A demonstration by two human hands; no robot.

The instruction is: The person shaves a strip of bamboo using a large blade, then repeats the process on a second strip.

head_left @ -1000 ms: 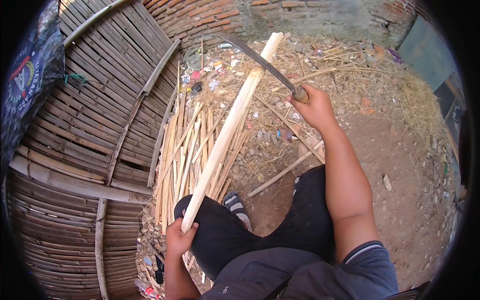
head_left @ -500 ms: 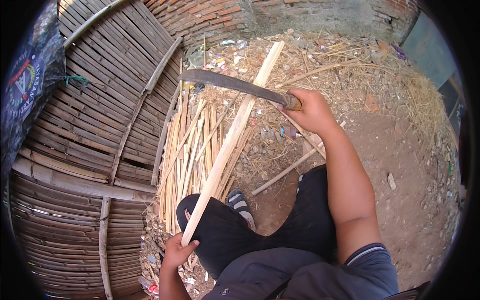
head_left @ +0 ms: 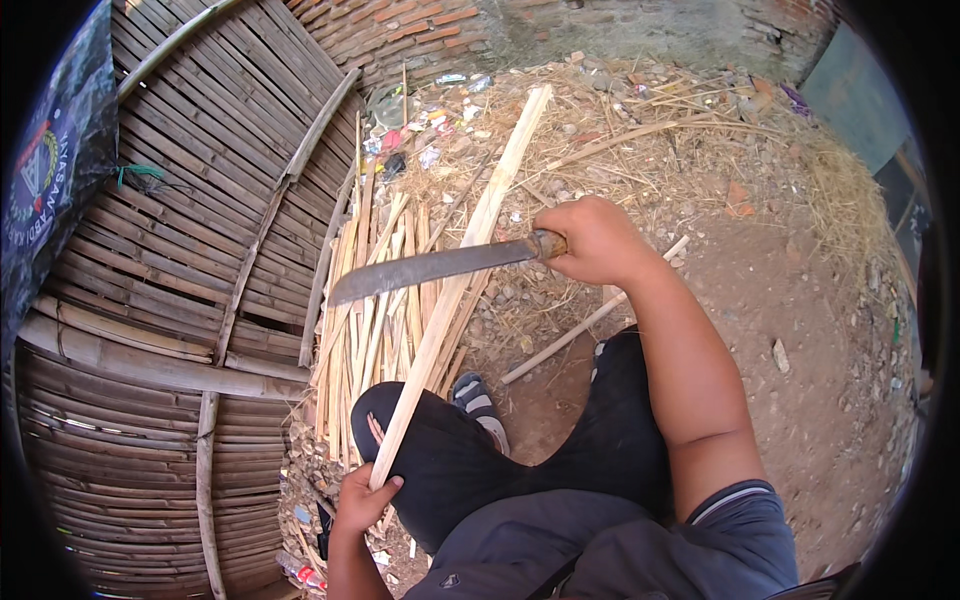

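My left hand [head_left: 362, 500] is closed round the near end of a long pale bamboo strip [head_left: 480, 215]. The strip slants up and away to the right, passing over my left knee. In my right hand [head_left: 592, 240] is the wooden handle of a machete [head_left: 440, 266], gripped in a fist. Its dark, worn blade points left and crosses over the middle of the strip; whether it touches the strip I cannot tell. Beneath and left of the strip lies a pile of split bamboo strips [head_left: 345, 350] on the ground.
A slatted bamboo wall [head_left: 170, 250] stands along the left, with a dark printed sheet [head_left: 70, 150] hanging on it. A brick wall [head_left: 420, 35] closes the far side. Straw [head_left: 650, 150] and litter cover the ground there. A thin stick [head_left: 590, 325] lies by my right leg.
The machete has come down and nearer along the strip, its blade tip swinging lower to the left. The strip's far end has shifted slightly left. My left hand keeps its hold.
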